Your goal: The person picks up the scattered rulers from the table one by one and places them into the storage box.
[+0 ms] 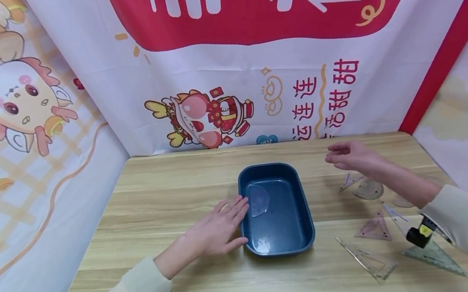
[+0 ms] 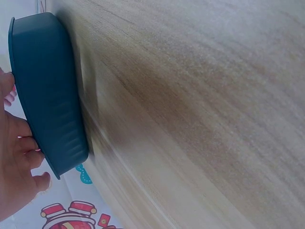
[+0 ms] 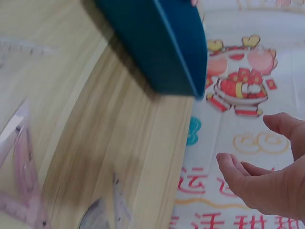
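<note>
A dark blue rectangular plastic tub (image 1: 307, 207) with rounded corners stands mid-table. Inside it, towards its left wall, lies a clear semicircular protractor (image 1: 260, 200). My left hand (image 1: 218, 230) touches the tub's left rim with fingers extended and spread; in the left wrist view its fingertips lie along the rim of the tub (image 2: 47, 90). To the right of the tub, my right hand (image 1: 355, 156) is raised over the back of the table. Its fingers are slightly bent, and nothing shows between thumb and fingers in the right wrist view.
Under and beside my right forearm lie several clear drawing tools: a protractor (image 1: 368, 190), a pink set square (image 1: 374, 227), a clear set square (image 1: 368, 260) and a greenish set square (image 1: 436, 257). Printed cloths hang behind the wooden table (image 1: 169, 193) and at its sides.
</note>
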Demonstrator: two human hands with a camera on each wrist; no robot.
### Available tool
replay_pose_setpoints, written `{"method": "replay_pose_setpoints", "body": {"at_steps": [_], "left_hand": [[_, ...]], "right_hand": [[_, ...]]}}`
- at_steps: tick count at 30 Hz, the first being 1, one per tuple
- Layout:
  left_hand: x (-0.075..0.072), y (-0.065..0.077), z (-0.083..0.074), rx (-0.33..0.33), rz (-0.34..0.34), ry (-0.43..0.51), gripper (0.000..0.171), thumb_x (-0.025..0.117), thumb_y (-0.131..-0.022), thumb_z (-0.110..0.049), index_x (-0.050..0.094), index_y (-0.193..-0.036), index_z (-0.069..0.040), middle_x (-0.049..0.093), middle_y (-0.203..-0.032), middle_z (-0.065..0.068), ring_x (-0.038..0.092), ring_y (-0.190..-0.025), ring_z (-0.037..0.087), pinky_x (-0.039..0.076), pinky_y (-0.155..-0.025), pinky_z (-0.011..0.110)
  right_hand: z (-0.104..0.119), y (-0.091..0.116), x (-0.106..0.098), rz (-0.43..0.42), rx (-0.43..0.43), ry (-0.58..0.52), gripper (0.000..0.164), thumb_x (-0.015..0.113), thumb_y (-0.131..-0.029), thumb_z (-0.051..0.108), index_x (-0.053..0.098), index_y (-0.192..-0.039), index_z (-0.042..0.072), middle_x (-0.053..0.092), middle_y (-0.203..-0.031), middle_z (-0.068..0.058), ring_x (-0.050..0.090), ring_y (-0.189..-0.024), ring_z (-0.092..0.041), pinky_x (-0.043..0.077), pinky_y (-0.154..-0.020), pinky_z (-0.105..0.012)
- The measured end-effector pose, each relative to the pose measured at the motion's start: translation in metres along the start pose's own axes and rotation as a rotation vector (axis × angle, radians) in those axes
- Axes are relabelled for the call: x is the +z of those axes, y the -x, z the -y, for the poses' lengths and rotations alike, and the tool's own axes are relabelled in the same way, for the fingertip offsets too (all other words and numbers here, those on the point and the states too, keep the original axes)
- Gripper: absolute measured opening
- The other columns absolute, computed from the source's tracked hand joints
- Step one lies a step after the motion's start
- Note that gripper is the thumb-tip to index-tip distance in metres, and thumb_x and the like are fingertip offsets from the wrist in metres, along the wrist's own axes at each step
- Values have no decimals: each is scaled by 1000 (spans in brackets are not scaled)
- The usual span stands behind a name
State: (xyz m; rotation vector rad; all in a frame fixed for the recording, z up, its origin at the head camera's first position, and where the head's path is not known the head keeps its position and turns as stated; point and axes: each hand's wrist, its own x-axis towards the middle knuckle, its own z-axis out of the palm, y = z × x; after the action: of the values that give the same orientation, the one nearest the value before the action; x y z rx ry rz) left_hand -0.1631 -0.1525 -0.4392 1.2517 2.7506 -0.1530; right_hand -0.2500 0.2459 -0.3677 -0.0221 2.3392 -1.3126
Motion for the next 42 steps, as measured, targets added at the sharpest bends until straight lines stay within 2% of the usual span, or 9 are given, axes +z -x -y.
{"method": "replay_pose_setpoints", "body": {"at_steps": [4, 9, 19, 26, 32, 35, 38, 40, 42], "left_hand": [[2, 0, 0, 0, 0, -9, 82, 38, -100, -63, 27, -157, -4, 21, -167, 12, 14, -156, 28, 26, -123, 53], [2, 1, 1, 1, -6, -13, 82, 37, -100, -62, 27, -157, -4, 20, -167, 12, 14, -156, 28, 26, -123, 53], [5, 2, 2, 0, -10, -2, 82, 37, -100, -63, 25, -158, -5, 19, -167, 10, 14, -156, 27, 26, -123, 53], [7, 1, 4, 4, -24, -25, 83, 35, -100, -64, 26, -158, -5, 20, -167, 11, 14, -156, 27, 26, -123, 52], [7, 1, 5, 3, -23, -28, 83, 34, -100, -65, 26, -158, -5, 20, -167, 11, 14, -156, 27, 27, -122, 53], [7, 1, 4, 2, -22, -27, 83, 35, -100, -65, 26, -158, -5, 20, -167, 11, 14, -156, 27, 27, -122, 52], [7, 1, 4, -2, -18, -13, 83, 36, -100, -64, 25, -158, -6, 20, -167, 10, 13, -156, 26, 27, -123, 52], [7, 1, 4, -6, -15, 0, 83, 36, -100, -65, 25, -158, -6, 20, -167, 10, 12, -157, 26, 26, -123, 52], [7, 1, 4, -7, -15, 7, 83, 36, -100, -64, 24, -158, -6, 20, -167, 10, 11, -157, 26, 26, -123, 52]], "right_hand": [[-14, -3, -9, -27, -20, 53, 73, 56, -102, 33, 24, -154, -7, 43, -150, -29, 46, -138, -39, 47, -109, -39], [-32, -9, -18, -84, -43, 163, 78, 60, -100, 33, 24, -150, -14, 45, -144, -34, 49, -132, -44, 46, -109, -50], [-61, -22, -34, -154, -10, 384, 79, 62, -98, 35, 30, -143, -22, 45, -139, -40, 49, -126, -51, 47, -102, -56], [-73, -34, -32, -183, -20, 458, 78, 68, -92, 33, 38, -136, -24, 45, -134, -44, 52, -119, -53, 50, -96, -57], [-84, -42, -31, -184, 46, 543, 78, 68, -91, 35, 40, -132, -26, 47, -130, -46, 58, -106, -49, 54, -87, -52], [-88, -46, -30, -190, 80, 557, 68, 69, -89, 35, 49, -116, -24, 58, -106, -39, 59, -84, -37, 55, -71, -41], [-90, -49, -28, -189, 107, 564, 49, 70, -87, 34, 52, -93, -11, 53, -80, -19, 50, -69, -24, 47, -60, -32], [-90, -51, -26, -186, 125, 570, 43, 72, -86, 35, 48, -85, -1, 46, -74, -9, 45, -67, -20, 41, -57, -29], [-89, -52, -24, -180, 134, 587, 43, 73, -85, 35, 47, -84, 1, 45, -75, -8, 45, -68, -21, 40, -58, -29]]}}
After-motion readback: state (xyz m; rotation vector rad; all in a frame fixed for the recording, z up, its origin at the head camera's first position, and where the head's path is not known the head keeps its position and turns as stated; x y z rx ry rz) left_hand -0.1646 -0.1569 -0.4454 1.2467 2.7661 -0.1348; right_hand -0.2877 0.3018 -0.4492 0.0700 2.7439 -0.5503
